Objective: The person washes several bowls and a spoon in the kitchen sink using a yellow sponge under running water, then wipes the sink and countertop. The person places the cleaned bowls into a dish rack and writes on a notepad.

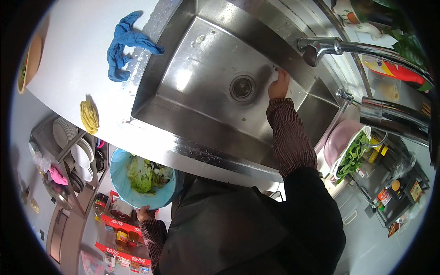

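My left hand (pixel 144 213) grips the rim of a light-blue lined bin (pixel 118 184), which hangs below the counter's front edge with green lettuce leaves (pixel 146 177) inside. Down in the stainless steel sink (pixel 206 65), my right hand (pixel 280 85) touches the basin floor to the right of the drain (pixel 242 88), its fingertips near a small dark scrap. Whether those fingers pinch the scrap cannot be told. Small food bits and water drops dot the basin. On the counter, left of the sink, lie a crumpled blue cloth (pixel 120 46) and a yellow cloth (pixel 89 117).
A chrome faucet (pixel 326 45) arches over the sink's far right side. Right of the sink stand a pink basin (pixel 338 141) and a white basket of leafy greens (pixel 354 156). Stacked plates (pixel 82 153) fill a rack at lower left, beside a red-edged shelf (pixel 120 225) with jars.
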A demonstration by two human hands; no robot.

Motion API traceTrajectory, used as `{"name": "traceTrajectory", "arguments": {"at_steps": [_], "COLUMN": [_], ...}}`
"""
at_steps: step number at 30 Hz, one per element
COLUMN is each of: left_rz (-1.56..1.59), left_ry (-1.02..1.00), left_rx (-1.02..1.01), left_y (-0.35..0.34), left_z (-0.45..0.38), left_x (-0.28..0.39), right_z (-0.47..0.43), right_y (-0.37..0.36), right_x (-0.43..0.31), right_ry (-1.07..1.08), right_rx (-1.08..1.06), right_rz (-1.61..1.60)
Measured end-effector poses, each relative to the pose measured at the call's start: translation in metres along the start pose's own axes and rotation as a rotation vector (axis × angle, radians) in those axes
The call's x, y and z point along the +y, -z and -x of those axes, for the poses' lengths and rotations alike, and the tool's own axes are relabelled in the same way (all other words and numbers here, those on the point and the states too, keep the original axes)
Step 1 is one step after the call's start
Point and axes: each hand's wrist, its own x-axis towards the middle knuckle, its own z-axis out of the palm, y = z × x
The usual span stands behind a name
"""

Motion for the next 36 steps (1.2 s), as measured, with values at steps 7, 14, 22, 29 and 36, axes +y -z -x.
{"name": "traceTrajectory", "arguments": {"at_steps": [7, 14, 22, 29, 36], "left_rz": [-0.003, 0.016, -0.069, -0.03, -0.22], "left_ry": [0.067, 0.025, -0.003, 0.045, -0.196], "left_rx": [0.006, 0.026, 0.015, 0.09, -0.082], "left_y": [0.026, 0.021, 0.021, -0.002, 0.01], "left_z": [-0.027, -0.013, -0.02, -0.006, -0.013], "left_x": [-0.011, -0.009, -0.012, -0.004, -0.023], "right_z": [-0.035, -0.007, -0.015, -0.012, 0.056], "right_y": [0.015, -0.009, -0.062, -0.061, -0.048], "right_x": [-0.011, 0.055, -0.013, 0.001, -0.033], "right_ry": [0.216, -0.107, -0.013, 0.052, 0.18], "right_rx": [-0.111, 0.007, 0.005, 0.107, -0.376], "right_rz": [0.219, 0.027, -0.126, -0.023, -0.084]}}
